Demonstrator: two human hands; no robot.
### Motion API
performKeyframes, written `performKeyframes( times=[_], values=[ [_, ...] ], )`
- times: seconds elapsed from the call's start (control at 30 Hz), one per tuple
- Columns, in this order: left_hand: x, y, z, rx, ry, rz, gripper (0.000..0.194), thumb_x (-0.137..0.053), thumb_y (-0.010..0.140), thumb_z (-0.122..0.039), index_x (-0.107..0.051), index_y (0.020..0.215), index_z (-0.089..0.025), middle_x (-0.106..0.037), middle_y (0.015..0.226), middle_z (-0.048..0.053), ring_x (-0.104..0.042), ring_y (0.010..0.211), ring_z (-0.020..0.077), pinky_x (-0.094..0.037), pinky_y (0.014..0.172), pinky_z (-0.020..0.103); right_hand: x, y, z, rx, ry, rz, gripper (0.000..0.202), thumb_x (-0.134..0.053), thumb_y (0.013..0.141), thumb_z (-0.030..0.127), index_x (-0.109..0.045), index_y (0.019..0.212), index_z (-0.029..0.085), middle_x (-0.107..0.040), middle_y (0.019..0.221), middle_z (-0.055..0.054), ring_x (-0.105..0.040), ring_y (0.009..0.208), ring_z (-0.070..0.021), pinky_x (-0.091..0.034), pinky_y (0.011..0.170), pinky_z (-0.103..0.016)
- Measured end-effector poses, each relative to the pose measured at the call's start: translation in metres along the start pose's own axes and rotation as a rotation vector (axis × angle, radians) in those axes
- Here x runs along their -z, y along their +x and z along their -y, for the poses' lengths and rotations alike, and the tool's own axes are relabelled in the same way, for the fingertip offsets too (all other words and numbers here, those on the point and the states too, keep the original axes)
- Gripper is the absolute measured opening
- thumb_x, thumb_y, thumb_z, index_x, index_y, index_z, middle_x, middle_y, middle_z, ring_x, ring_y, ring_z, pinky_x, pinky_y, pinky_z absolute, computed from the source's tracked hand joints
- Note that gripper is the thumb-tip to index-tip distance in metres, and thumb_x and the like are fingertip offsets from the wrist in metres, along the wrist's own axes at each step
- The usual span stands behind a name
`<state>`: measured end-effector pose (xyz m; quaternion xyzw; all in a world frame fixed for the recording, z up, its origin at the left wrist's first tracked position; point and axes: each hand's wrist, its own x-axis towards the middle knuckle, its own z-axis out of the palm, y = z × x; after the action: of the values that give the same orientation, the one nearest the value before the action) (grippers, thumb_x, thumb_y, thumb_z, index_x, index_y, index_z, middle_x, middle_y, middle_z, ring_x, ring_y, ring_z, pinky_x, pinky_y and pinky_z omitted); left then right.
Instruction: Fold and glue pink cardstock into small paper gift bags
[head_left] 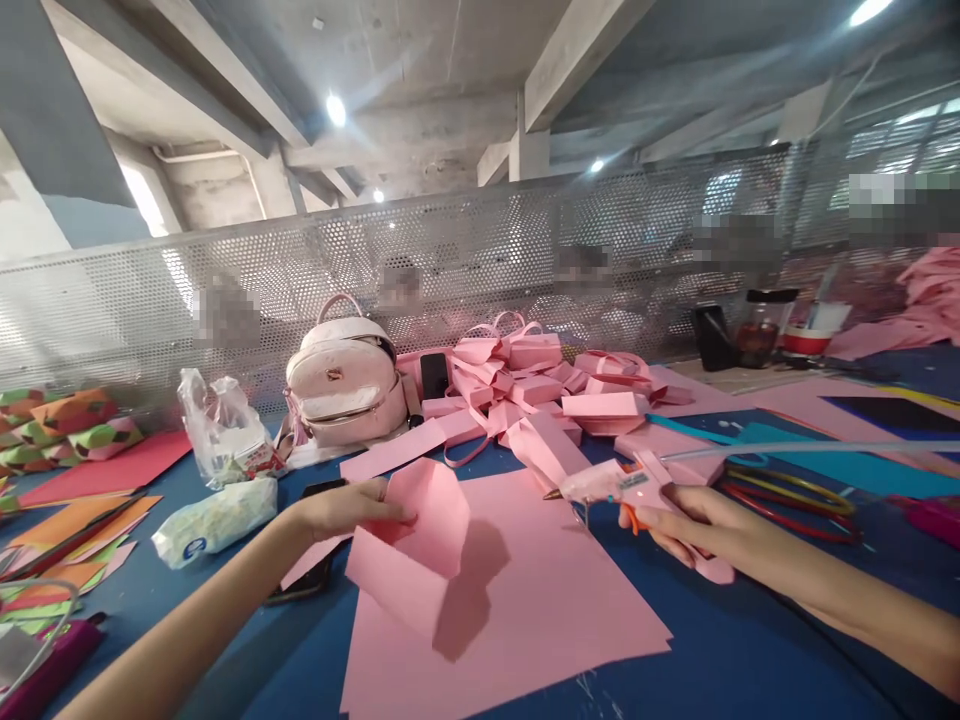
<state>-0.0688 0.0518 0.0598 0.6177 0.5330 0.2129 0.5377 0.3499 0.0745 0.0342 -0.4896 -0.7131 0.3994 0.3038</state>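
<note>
Pinched in my left hand (358, 508) is a folded pink paper piece (420, 560), bent into a box-like shape and tilted above the sheets. My right hand (694, 525) wraps round the handle of a pink glue gun (645, 485), with fingers at its orange trigger. The gun's metal nozzle points left, toward the paper but apart from it. A long clear glue stick (795, 449) juts out of the gun's rear to the right. Beneath the folded piece lie flat pink paper sheets (555, 620) on the blue table.
Behind stands a heap of pink paper boxes with handles (525, 375), beside a pink backpack (341, 385). At left are a plastic bag (221, 430), a tissue pack (217, 520) and coloured paper (82, 540). Coloured strips (795, 495) lie right; a perforated metal screen (465, 235) borders the back.
</note>
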Motion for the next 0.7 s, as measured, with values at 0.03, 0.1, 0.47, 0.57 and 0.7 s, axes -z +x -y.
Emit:
performKeyframes(
  times=[0.03,0.1,0.47,0.57,0.7],
  values=[
    [0.005,0.001,-0.004,0.008,0.075,0.022,0.043,-0.08,0.065,-0.057,-0.071,0.072,-0.016,-0.07,0.071,0.003,-0.062,0.066,0.0188,-0.046,0.062,0.028,-0.001,-0.004,0.003,0.0,0.016,0.005,0.053,-0.056,0.083,0.069,-0.06,0.065,0.02,-0.047,0.053,-0.001,-0.047,0.053,-0.0173,-0.041,0.061,-0.034],
    [0.016,0.008,-0.011,0.023,0.24,0.048,0.043,-0.085,0.059,-0.053,-0.06,0.056,-0.017,-0.058,0.054,-0.003,-0.053,0.054,0.0146,-0.038,0.053,0.025,-0.003,-0.01,0.01,0.003,0.037,0.037,0.052,-0.058,0.084,0.067,-0.055,0.06,0.021,-0.047,0.055,-0.001,-0.046,0.054,-0.0169,-0.039,0.06,-0.034],
    [0.029,0.077,-0.065,0.048,0.929,0.129,0.028,-0.061,0.097,-0.034,-0.063,0.117,-0.015,-0.067,0.115,0.007,-0.068,0.095,0.0218,-0.059,0.08,0.039,-0.007,-0.008,0.024,-0.008,0.011,0.161,0.055,-0.06,0.082,0.071,-0.059,0.076,0.016,-0.05,0.059,0.002,-0.046,0.055,-0.0133,-0.038,0.055,-0.027],
    [0.019,0.071,-0.075,-0.064,1.039,-0.02,0.025,-0.062,0.096,-0.033,-0.064,0.114,-0.015,-0.067,0.113,0.007,-0.068,0.095,0.0212,-0.058,0.083,0.04,-0.007,-0.006,0.019,-0.012,-0.008,0.175,0.055,-0.059,0.084,0.07,-0.059,0.082,0.015,-0.053,0.059,0.002,-0.048,0.057,-0.014,-0.039,0.057,-0.027],
    [-0.008,0.037,-0.076,-0.272,1.139,-0.352,0.024,-0.047,0.098,-0.018,-0.07,0.106,-0.015,-0.072,0.108,0.013,-0.065,0.1,0.0277,-0.05,0.084,0.038,-0.008,-0.002,0.012,-0.04,-0.03,0.178,0.055,-0.058,0.083,0.072,-0.055,0.075,0.017,-0.053,0.06,0.001,-0.049,0.058,-0.0148,-0.04,0.059,-0.028]
  ],
)
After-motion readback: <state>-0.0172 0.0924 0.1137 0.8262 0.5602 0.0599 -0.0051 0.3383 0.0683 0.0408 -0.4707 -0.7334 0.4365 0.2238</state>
